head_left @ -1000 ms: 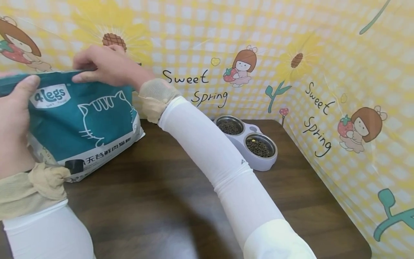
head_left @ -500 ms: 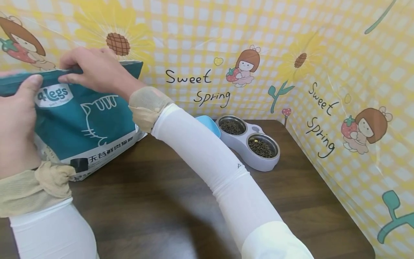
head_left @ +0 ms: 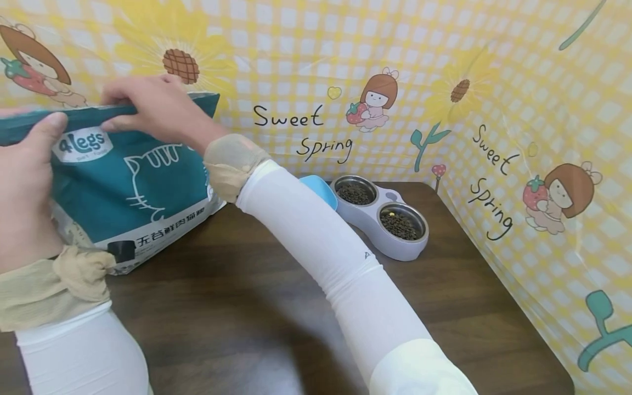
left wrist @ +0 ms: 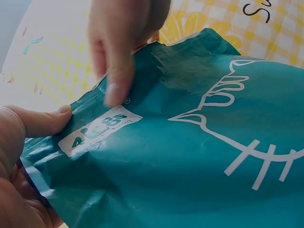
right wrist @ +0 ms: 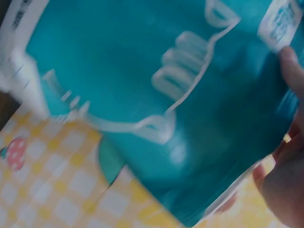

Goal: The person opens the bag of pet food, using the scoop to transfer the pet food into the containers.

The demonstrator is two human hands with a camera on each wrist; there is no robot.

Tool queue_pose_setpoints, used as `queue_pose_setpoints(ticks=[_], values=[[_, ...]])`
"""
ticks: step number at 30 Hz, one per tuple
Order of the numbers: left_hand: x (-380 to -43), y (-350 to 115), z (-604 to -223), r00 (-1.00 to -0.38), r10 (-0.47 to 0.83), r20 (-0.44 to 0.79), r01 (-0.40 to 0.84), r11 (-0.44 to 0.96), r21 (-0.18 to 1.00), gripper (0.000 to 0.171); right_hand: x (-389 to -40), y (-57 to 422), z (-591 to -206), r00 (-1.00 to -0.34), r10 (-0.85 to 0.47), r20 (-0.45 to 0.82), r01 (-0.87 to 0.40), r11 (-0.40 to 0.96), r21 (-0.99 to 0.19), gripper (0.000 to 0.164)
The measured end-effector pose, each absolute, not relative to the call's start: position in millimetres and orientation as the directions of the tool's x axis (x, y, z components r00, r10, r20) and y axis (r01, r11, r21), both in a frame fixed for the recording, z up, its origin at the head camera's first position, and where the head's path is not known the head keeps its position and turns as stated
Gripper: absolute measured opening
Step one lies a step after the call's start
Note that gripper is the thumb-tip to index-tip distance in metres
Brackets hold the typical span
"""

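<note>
A teal and white cat food bag point(head_left: 89, 197) with a white cat outline and a "4legs" label stands on the table at the left. My left hand point(head_left: 24, 186) grips its top left corner, thumb on the front and fingers behind. Along the top edge, my right hand point(head_left: 155, 107) pinches the rim just above the label, with its thumb in front and its fingers over the back. The left wrist view shows the right thumb close to the label point(left wrist: 99, 130), slightly blurred. Whether the top is sealed cannot be told.
A pale double feeding bowl point(head_left: 360, 211) stands at the back right of the wooden table point(head_left: 237, 307), both dishes filled with brown kibble. Beside it, a light blue object point(head_left: 321, 191) is partly hidden by my right sleeve. A yellow checked cloth point(head_left: 276, 49) hangs behind and at the right.
My right hand has slid left along the bag's top edge, then slightly back right. The bag's top right corner and the light blue object have come into sight. My left hand keeps its grip.
</note>
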State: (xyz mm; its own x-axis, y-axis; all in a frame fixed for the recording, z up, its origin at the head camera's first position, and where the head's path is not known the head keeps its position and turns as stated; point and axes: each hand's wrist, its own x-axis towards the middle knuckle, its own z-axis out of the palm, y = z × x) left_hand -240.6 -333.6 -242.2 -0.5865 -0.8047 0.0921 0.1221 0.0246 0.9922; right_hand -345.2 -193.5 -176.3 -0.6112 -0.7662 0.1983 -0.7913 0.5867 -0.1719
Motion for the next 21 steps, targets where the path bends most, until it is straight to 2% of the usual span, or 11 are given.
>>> queue_pose_setpoints(ticks=[3,7,9,14,17,21], values=[[-241.6,-330.8,-237.0,-0.552,-0.823,0.132,0.106,0.088,0.990,0.044,-358.8,-181.5,-180.7,-0.619,-0.757,0.212,-0.786,0.591,-0.182,0.030],[-239.2,-327.9,-237.4,-0.540,-0.830,0.141,0.072,0.121,0.990,0.042,-377.1,-165.4,-185.2,-0.608,-0.761,0.228,-0.792,0.600,-0.112,0.033],[-238.4,-328.3,-238.5,-0.541,-0.828,0.144,0.078,0.122,0.990,0.044,-385.8,-156.7,-184.8,-0.623,-0.747,0.233,-0.780,0.616,-0.112,0.028],[-240.2,-333.0,-238.5,-0.545,-0.826,0.146,0.084,0.120,0.989,0.047,-401.2,-142.9,-179.9,-0.691,-0.674,0.262,-0.722,0.664,-0.196,0.011],[-241.4,-334.9,-240.0,-0.544,-0.823,0.163,0.085,0.140,0.987,0.047,-404.5,-144.1,-178.5,-0.689,-0.671,0.274,-0.719,0.681,-0.139,0.005],[-240.5,-333.0,-241.2,-0.530,-0.824,0.198,0.119,0.159,0.980,0.043,-405.4,-149.7,-178.0,-0.689,-0.675,0.266,-0.714,0.696,-0.084,0.006]])
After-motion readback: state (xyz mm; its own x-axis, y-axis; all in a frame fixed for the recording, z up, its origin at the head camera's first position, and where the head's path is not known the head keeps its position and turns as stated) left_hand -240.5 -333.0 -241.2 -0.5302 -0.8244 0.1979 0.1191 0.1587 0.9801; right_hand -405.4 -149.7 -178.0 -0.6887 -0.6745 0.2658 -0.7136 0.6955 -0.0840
